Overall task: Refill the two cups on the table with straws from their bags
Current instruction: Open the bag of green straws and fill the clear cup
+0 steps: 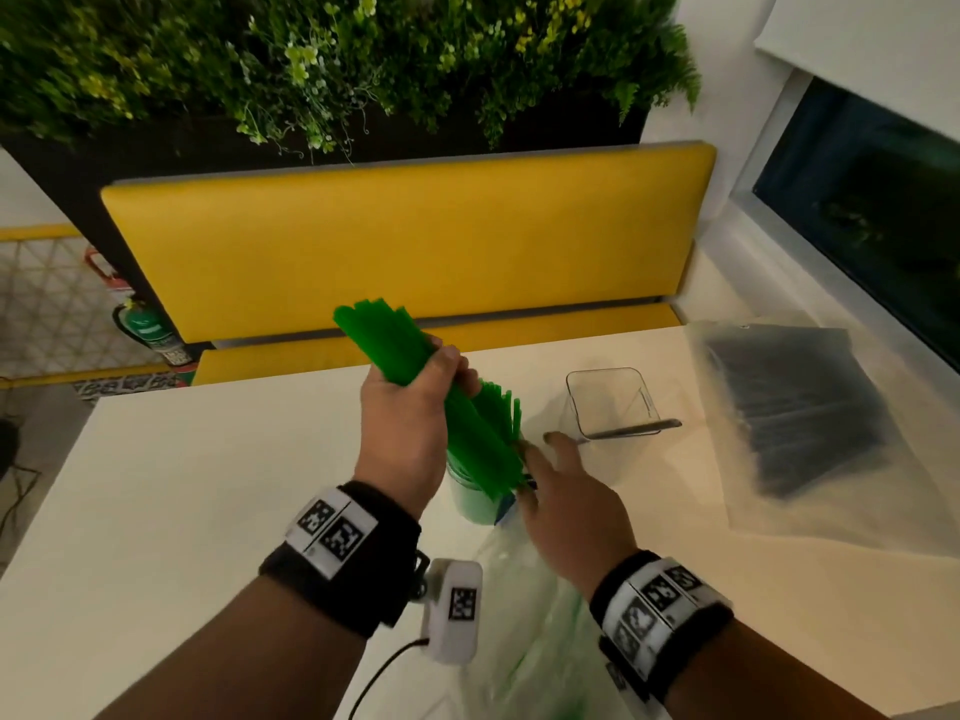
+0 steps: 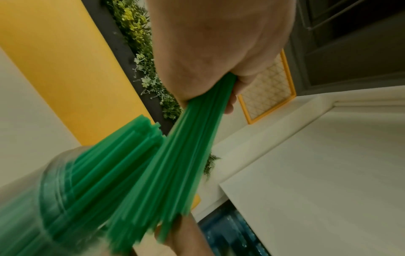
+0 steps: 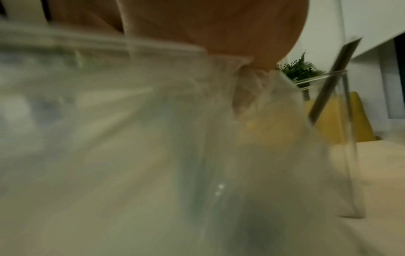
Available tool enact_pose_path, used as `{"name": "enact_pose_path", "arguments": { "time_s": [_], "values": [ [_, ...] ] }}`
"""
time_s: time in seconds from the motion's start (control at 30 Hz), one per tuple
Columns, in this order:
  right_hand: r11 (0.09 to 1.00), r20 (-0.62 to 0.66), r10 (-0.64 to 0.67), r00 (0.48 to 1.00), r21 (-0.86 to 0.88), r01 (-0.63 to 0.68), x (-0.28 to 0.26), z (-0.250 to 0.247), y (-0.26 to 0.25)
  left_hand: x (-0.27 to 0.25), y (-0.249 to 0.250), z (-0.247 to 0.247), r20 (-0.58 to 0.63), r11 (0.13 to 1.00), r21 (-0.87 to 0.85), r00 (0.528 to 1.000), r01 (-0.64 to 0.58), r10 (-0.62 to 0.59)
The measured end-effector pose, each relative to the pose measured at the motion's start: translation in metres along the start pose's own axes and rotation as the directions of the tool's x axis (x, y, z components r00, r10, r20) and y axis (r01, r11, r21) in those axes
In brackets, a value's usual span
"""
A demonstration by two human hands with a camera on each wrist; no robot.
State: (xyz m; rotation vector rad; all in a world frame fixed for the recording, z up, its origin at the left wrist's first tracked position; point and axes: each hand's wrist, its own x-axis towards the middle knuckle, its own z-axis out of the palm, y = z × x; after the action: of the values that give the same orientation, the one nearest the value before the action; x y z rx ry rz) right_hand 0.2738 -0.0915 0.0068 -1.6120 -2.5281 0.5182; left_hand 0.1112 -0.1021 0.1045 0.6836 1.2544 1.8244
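My left hand (image 1: 402,428) grips a bundle of green straws (image 1: 431,387) above the round cup (image 1: 470,498); my right hand (image 1: 563,498), fingers loosely spread, rests on the clear bag (image 1: 524,615) beneath it.

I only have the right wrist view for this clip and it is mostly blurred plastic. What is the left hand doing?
Observer: The left hand grips a bundle of green straws, tilted over a round cup that already holds green straws.
Operator: Is the square cup I see filled?
Observer: No, the square cup holds just one dark straw.
Operator: Any other bag around?
Observer: A bag of dark straws lies flat on the table, beyond the square cup.
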Motion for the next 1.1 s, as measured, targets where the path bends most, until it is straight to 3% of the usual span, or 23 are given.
{"name": "enact_pose_path", "arguments": {
  "time_s": [0.2,0.3,0.47,0.53,0.6,0.63,0.7,0.83,0.87,0.9,0.97,1.0,1.03,1.07,1.1],
  "values": [
    [0.992,-0.071,-0.090,0.993,0.078,0.095,0.016,0.011,0.002,0.029,-0.017,-0.009,-0.081,0.988,0.132,0.993,-0.078,0.090],
    [0.992,-0.089,-0.091,0.992,0.078,0.098,0.017,0.009,0.002,0.028,-0.034,-0.015,0.014,0.945,0.316,0.997,-0.082,0.082],
    [0.993,-0.064,-0.081,0.995,0.078,0.086,0.019,0.004,0.002,0.020,-0.074,-0.037,0.162,0.788,0.614,0.984,-0.042,-0.073],
    [0.994,-0.061,-0.068,0.996,0.085,0.073,0.019,0.002,0.002,0.022,-0.072,-0.041,0.289,0.789,0.608,0.950,-0.087,-0.118],
    [0.994,-0.047,-0.061,0.997,0.089,0.065,0.018,0.002,0.000,0.024,-0.062,-0.045,0.434,0.799,0.592,0.878,-0.108,-0.203],
    [0.994,-0.039,-0.066,0.997,0.088,0.069,0.019,0.001,0.000,0.025,-0.055,-0.048,0.477,0.802,0.587,0.847,-0.108,-0.235],
    [0.994,-0.032,-0.072,0.997,0.083,0.074,0.019,0.001,0.000,0.029,-0.040,-0.055,0.480,0.779,0.617,0.838,-0.112,-0.260],
    [0.995,-0.015,-0.042,0.999,0.095,0.043,0.021,0.004,0.002,0.031,0.002,-0.041,0.463,0.822,0.512,0.886,-0.250,-0.019],
    [0.993,-0.001,-0.037,0.999,0.108,0.037,0.021,0.005,0.002,0.030,0.008,-0.031,0.453,0.781,0.533,0.889,-0.325,0.061],
    [0.993,0.010,-0.037,0.999,0.115,0.036,0.021,0.005,0.002,0.028,0.009,-0.020,0.467,0.672,0.607,0.875,-0.424,0.131],
    [0.995,0.022,-0.039,0.999,0.092,0.036,0.020,0.001,0.000,0.023,-0.005,-0.001,0.592,0.242,0.757,0.794,-0.607,0.140],
    [0.997,0.025,-0.031,0.999,0.077,0.029,0.020,-0.001,-0.001,0.021,-0.022,0.003,0.650,0.028,0.759,0.759,-0.651,0.037],
    [0.997,0.027,-0.009,1.000,0.075,0.007,0.019,-0.003,-0.003,0.019,-0.038,0.004,0.667,-0.115,0.729,0.738,-0.675,-0.108],
    [0.997,0.030,0.020,0.999,0.079,-0.022,0.019,-0.005,-0.004,0.019,-0.052,0.002,0.665,-0.185,0.694,0.718,-0.695,-0.205],
    [0.996,0.033,0.034,0.999,0.081,-0.036,0.017,-0.007,-0.005,0.020,-0.061,-0.001,0.670,-0.200,0.673,0.701,-0.712,-0.242]
  ]
}}
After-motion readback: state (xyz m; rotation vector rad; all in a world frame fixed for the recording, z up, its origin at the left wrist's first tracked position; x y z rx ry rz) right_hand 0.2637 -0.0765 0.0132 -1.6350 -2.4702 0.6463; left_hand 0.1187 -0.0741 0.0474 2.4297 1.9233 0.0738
